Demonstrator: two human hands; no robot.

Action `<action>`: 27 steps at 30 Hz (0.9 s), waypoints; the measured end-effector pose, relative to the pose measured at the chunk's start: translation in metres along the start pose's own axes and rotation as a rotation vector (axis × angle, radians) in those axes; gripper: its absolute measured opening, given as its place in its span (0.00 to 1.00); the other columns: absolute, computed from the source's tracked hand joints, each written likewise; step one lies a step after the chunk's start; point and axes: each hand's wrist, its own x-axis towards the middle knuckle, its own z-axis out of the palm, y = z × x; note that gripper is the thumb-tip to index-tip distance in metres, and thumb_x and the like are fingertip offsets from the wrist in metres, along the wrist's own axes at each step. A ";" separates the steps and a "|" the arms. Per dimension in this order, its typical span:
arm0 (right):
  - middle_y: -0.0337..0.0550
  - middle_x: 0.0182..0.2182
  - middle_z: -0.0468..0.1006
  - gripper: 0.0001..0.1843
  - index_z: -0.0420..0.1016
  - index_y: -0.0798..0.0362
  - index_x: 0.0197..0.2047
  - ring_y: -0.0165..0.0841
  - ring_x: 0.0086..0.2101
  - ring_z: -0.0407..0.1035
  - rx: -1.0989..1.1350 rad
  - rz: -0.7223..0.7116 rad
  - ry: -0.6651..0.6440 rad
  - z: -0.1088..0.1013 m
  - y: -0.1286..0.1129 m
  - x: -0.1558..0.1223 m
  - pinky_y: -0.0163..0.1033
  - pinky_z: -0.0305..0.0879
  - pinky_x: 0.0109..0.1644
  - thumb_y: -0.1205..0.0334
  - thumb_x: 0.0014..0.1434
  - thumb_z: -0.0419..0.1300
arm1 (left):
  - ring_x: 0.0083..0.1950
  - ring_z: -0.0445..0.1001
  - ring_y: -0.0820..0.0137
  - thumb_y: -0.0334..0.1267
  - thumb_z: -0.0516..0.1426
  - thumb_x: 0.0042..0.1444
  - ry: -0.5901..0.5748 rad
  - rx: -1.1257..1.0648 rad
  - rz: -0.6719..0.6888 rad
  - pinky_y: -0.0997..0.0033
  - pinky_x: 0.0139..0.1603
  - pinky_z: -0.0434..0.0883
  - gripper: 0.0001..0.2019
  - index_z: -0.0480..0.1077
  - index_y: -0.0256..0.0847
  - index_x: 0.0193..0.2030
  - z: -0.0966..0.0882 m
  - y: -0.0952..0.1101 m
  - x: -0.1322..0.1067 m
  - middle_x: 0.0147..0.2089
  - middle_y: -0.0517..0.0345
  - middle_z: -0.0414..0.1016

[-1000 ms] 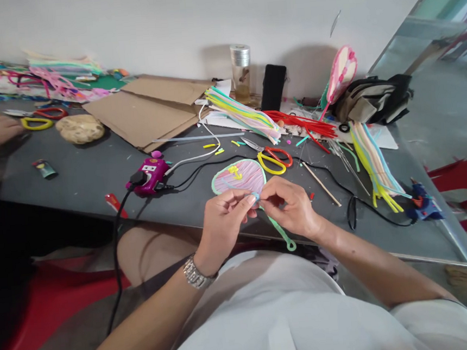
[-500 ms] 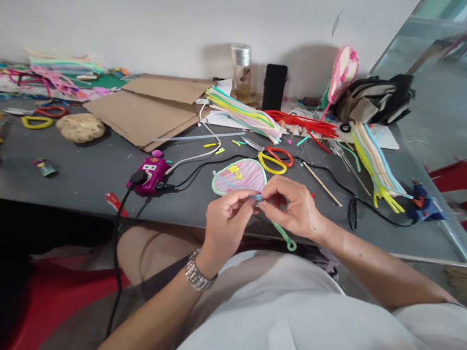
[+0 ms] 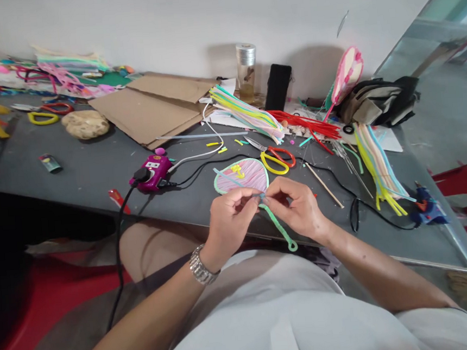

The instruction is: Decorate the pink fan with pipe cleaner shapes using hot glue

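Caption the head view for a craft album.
Left hand and right hand pinch a small blue piece by a pink, green-rimmed paddle, with scissors lying beyond on the grey table.

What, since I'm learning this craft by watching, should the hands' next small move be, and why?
Probably a small bend of the blue piece: the left hand and right hand pinch it, and a pale blue strand, seemingly part of it, shows straight against the pink disc. The piece's exact shape is mostly hidden.
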 end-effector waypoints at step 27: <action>0.32 0.17 0.69 0.10 0.71 0.56 0.22 0.20 0.16 0.55 0.712 0.823 -0.267 -0.004 -0.002 0.016 0.29 0.43 0.18 0.63 0.41 0.69 | 0.36 0.78 0.70 0.31 0.55 0.67 0.024 0.479 0.482 0.73 0.41 0.73 0.09 0.78 0.40 0.42 -0.005 -0.012 -0.007 0.37 0.54 0.83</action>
